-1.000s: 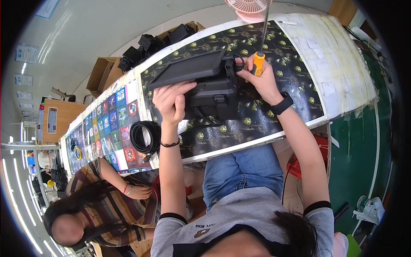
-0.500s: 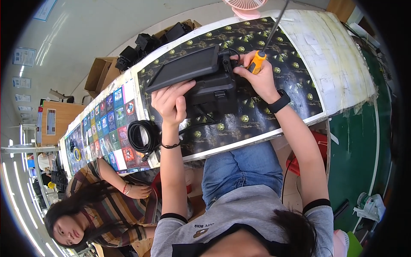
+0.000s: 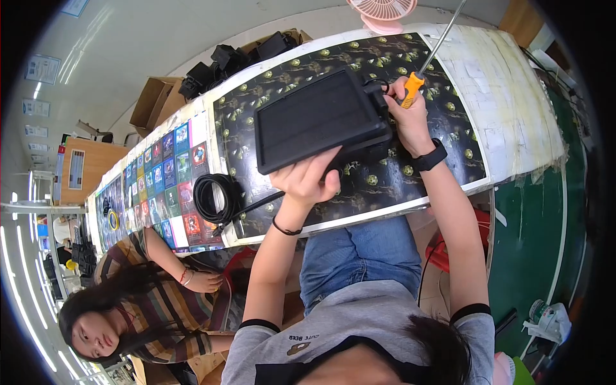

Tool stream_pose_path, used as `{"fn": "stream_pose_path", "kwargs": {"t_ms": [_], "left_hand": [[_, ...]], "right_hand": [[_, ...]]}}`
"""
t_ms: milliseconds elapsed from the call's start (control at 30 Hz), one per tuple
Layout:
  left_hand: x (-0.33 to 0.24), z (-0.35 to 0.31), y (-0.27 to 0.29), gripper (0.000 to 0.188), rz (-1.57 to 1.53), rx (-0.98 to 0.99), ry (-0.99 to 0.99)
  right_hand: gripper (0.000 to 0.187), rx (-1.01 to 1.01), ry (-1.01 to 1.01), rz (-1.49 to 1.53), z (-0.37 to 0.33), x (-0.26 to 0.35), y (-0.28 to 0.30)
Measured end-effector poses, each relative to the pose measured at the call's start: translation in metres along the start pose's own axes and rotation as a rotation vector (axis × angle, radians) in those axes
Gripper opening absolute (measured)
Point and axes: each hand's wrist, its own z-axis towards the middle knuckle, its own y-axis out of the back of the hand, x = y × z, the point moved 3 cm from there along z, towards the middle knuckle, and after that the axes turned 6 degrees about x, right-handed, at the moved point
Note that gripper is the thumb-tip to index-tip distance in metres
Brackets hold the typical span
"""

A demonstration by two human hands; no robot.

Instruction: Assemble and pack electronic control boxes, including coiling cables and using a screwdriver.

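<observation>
A black box-shaped device with a flat, framed black panel [image 3: 314,125] lies tilted on the dark patterned mat [image 3: 443,138] in front of me. My left hand [image 3: 308,179] grips the panel's near left edge, some fingers hidden beneath it. My right hand [image 3: 410,122] is closed around a screwdriver [image 3: 414,86] with a yellow-orange handle, its long shaft pointing up and away. The fingertips of that same hand touch the device's right end, near a short looped black cable [image 3: 380,82]. The device's lower body is mostly covered by the panel.
A coiled black cable [image 3: 217,200] rests left of the mat beside a sheet of colourful cards [image 3: 157,173]. Beyond the far edge are black devices [image 3: 228,59] and a cardboard box [image 3: 154,106]. A pink fan [image 3: 383,25] stands at the far side. Another person [image 3: 167,301] sits at left.
The device has shifted right and turned, so the panel's face shows more fully. Both hands moved right with it, and the screwdriver shifted right too.
</observation>
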Motion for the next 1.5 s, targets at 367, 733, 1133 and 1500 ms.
{"fn": "stream_pose_path", "kwargs": {"t_ms": [367, 733, 1133, 1500], "left_hand": [[-0.025, -0.02, -0.011, 0.032, 0.128, 0.092, 0.018], [-0.048, -0.028, -0.019, 0.042, 0.311, 0.136, 0.004], [-0.064, -0.031, -0.023, 0.026, 0.237, 0.093, -0.054], [-0.094, 0.02, -0.105, 0.056, -0.892, 0.461, -0.028]], "right_hand": [[0.028, 0.012, -0.1, 0.172, 0.0, -0.011, 0.009], [0.019, -0.046, -0.259, 0.196, 0.001, -0.019, 0.014], [0.02, -0.063, -0.272, 0.302, 0.009, -0.037, 0.035], [0.016, -0.426, -0.31, 0.14, 0.016, -0.032, 0.034]]}}
